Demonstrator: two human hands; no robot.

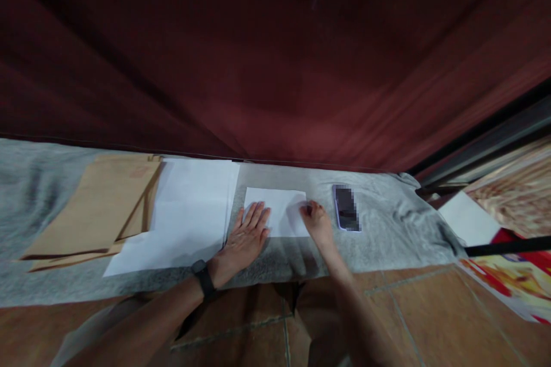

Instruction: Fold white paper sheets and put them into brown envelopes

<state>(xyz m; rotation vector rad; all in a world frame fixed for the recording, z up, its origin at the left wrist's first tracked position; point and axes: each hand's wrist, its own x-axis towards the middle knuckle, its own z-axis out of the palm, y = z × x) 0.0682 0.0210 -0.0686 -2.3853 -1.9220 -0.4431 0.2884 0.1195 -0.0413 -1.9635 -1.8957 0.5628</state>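
On the far left lie the envelopes [97, 206], brown and flat, at least two of them stacked askew on the grey cloth [387, 229] that covers the floor strip in front of a dark red curtain [275, 57]; how many are in the pile beyond two I cannot tell, and whether anything is inside them does not show. Just beside them, overlapped at its left edge by the envelopes, is one stack of white paper [189, 218]; its sheets cannot be counted from here. Next comes a single smaller sheet [282, 206], white, lying flat on the cloth between the stack and a phone. Two hands are on it. The left hand [247, 235], with a black watch [203, 278] on its wrist, lies open and flat, fingers together, pressing the sheet's near left part. The right hand [316, 219] is curled, its fingertips pinching or pressing the sheet's right edge; which of the two I cannot tell. Just right of that hand is one phone [345, 207], dark screen up, in a pale case, apart from the sheet. Farther right the cloth ends in wrinkles, and one more white paper [467, 218] lies on the floor beyond it. Brown tiles [422, 309] run along the near side, beneath the person's forearms.
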